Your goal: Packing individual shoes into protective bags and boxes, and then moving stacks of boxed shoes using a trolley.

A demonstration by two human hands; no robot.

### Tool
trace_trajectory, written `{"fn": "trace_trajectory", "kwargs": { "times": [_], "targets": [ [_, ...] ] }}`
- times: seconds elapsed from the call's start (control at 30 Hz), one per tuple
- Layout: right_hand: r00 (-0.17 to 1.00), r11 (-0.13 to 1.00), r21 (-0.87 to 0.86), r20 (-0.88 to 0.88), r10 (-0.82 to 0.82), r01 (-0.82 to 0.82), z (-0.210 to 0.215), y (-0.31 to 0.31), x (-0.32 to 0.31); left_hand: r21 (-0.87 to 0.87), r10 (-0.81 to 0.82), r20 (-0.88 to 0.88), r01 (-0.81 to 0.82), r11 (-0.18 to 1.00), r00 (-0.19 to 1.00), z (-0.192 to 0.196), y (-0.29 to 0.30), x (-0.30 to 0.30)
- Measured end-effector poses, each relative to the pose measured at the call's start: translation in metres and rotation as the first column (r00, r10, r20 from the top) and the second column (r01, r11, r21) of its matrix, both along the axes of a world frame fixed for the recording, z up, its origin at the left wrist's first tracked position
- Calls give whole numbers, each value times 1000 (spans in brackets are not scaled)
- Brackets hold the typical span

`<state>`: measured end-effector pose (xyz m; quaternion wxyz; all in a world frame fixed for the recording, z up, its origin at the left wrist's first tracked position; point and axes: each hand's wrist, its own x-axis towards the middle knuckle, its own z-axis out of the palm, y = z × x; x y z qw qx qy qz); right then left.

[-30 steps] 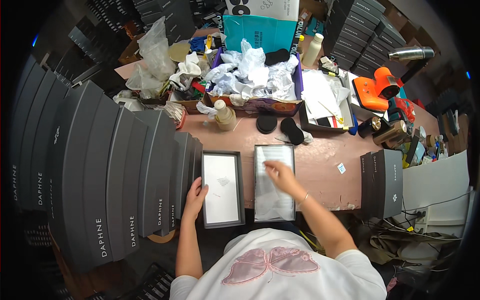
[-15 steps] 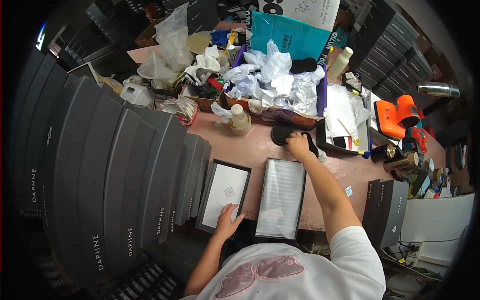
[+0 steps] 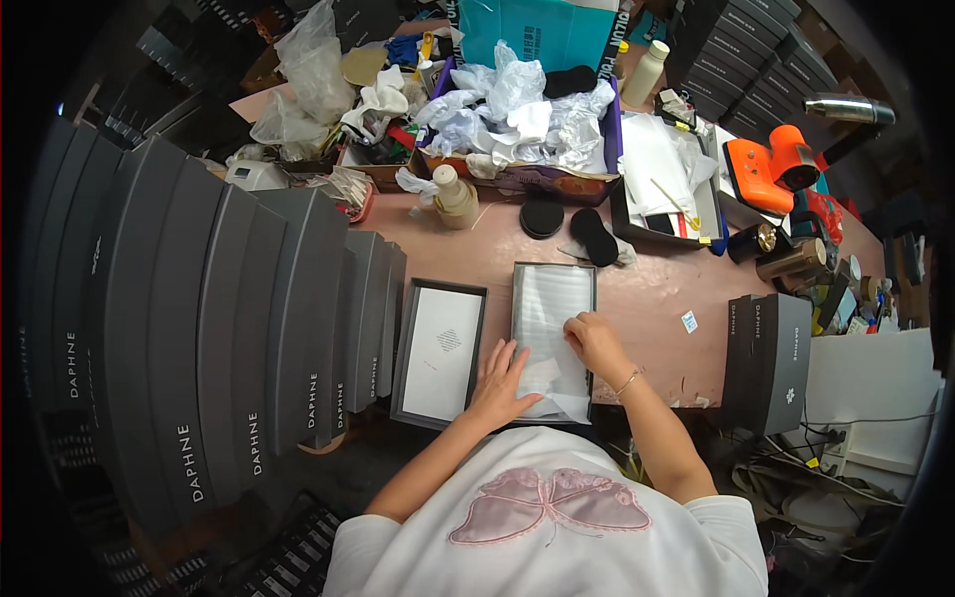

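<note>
In front of me lies an open dark grey shoebox (image 3: 594,294), its inside covered by a translucent white wrapping sheet (image 3: 552,294). My left hand (image 3: 500,386) rests with fingers spread across the box's left edge and the lower part of the sheet. My right hand (image 3: 597,346) has its fingers curled together at the sheet's right side, pinching it. Left of the box is a shallow dark box lid (image 3: 400,383) with a white inside bearing a small printed pattern. Beyond the box lie a round black pad (image 3: 542,219) and a black sponge (image 3: 595,237) on a pale cloth.
Tall dark grey boxes (image 3: 239,318) line the left side. A cream bottle (image 3: 456,199) stands before a purple-rimmed box (image 3: 612,139) of crumpled white paper. A tray of papers (image 3: 662,169) and an orange tool (image 3: 756,179) are at the right, with more boxes (image 3: 771,363) nearer.
My right hand has left the black pads and come back to the wrapping sheet. My left hand has moved from the lid onto the shoebox's left side. The view has shifted.
</note>
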<state>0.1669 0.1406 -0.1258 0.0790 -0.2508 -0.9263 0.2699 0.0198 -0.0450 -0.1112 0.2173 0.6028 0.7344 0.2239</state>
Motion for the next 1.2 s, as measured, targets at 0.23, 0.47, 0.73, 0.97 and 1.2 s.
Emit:
{"fn": "trace_trajectory", "kwargs": {
  "times": [0.23,0.47,0.73,0.97,1.2],
  "targets": [
    [848,863,-242,-199,-491,443,-10,-30,32,-63,-46,475,86,994,879,13,-7,23],
    [960,958,-129,-83,-268,257,18,-28,-4,-8,-441,654,589,808,615,-5,13,82],
    [944,953,-197,-283,169,-230,116,-126,-49,259,121,365,-225,939,923,-19,12,34],
    [998,995,98,62,-3,-3,17,-94,-5,69,218,443,-276,959,870,-9,-23,-24],
    [979,998,66,201,-20,7,-37,-117,27,-91,197,905,-282,955,377,-34,9,-20]
  ]
}}
